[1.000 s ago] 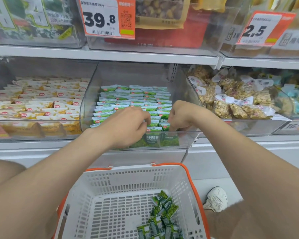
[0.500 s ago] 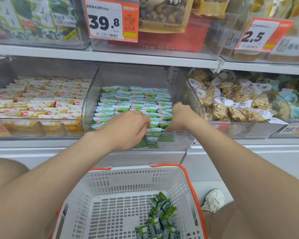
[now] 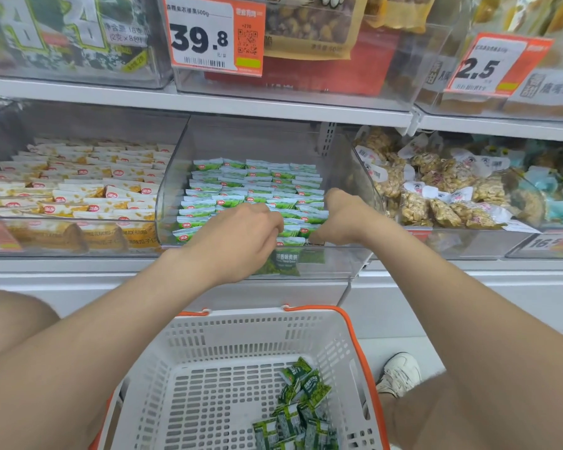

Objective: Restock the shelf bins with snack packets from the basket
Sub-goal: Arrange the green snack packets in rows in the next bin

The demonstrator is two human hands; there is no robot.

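Both hands are in the middle bin (image 3: 176, 177) now, working the near row of green packets (image 3: 254, 186). Your left hand (image 3: 241, 235) is knuckles-up with the fingers curled down into that front row. Your right hand (image 3: 342, 219) is bunched just beside it, thumb pointing down at the near wall. The fingertips are hidden on both sides, so I cannot tell whether either hand is actually pinching a packet or only nudging them into line.

The rest of the stock sits in a small heap (image 3: 299, 414) at the near right corner of the basket (image 3: 228, 358), right below you.

Watch that front row. The packets stand on edge in tidy ranks, and a push from your knuckles could topple the ranks behind like dominoes. One dark packet (image 3: 286, 261) already lies low against the clear near wall; wedge more on top and it may be buried out of line. Lift your hands out carelessly and you could drag a packet over the rim, though it would probably land in the basket. Keep clear of the yellow packets (image 3: 78, 183) in the left bin as well.

Compared with a second ago, very little has changed. Both hands have stayed at that near row, almost in the same spots, the view has crept up the shelf a little, and the heap in the basket looks untouched.
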